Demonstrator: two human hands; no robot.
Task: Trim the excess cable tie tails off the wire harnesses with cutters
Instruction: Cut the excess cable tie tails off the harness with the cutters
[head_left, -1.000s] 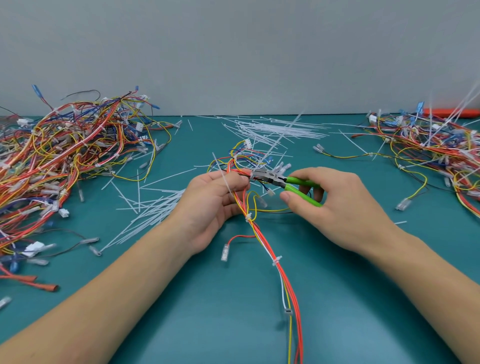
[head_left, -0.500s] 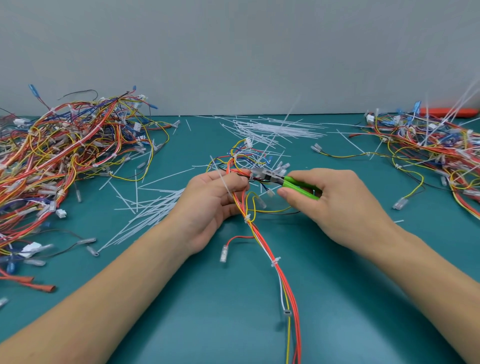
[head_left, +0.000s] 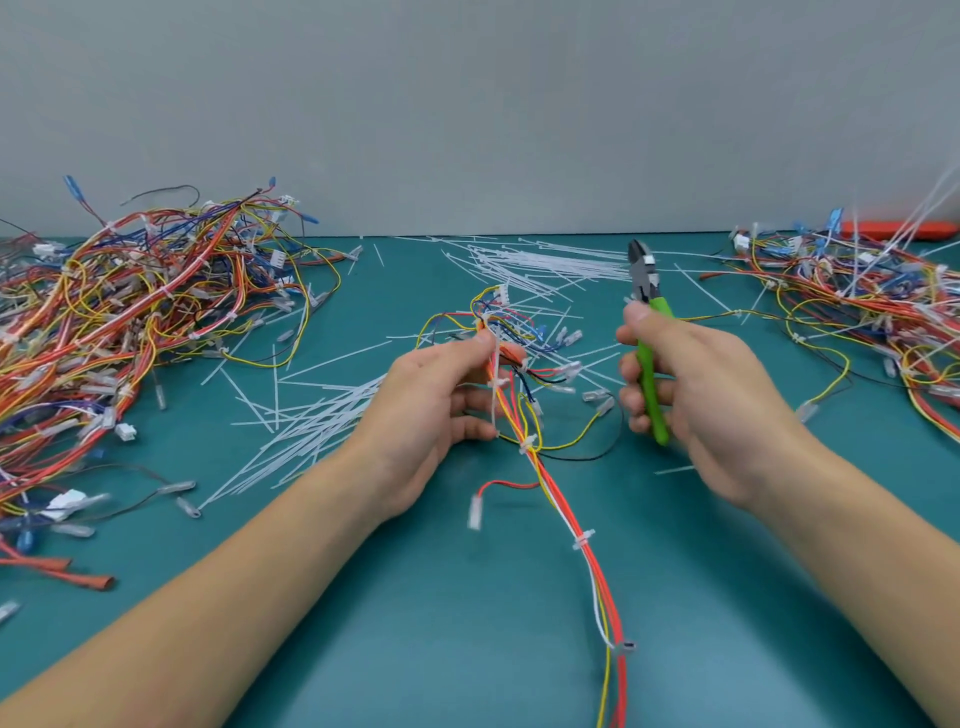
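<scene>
The left hand (head_left: 441, 410) pinches the wire harness (head_left: 524, 415) with a white cable tie tail (head_left: 494, 384) running along its fingertips. The right hand (head_left: 691, 389) grips the green-handled cutters (head_left: 647, 312), nose up, apart from the harness. Best cut flush at the tie head, clear of wires. Bare mat (head_left: 467, 623) lies below both hands; harness piles crowd either side.

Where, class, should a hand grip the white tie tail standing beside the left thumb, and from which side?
Probably pinch the white tie tail along its free middle, coming from the right, the cutters' side: it runs roughly upright along the harness, and the left hand covers its left.
</scene>
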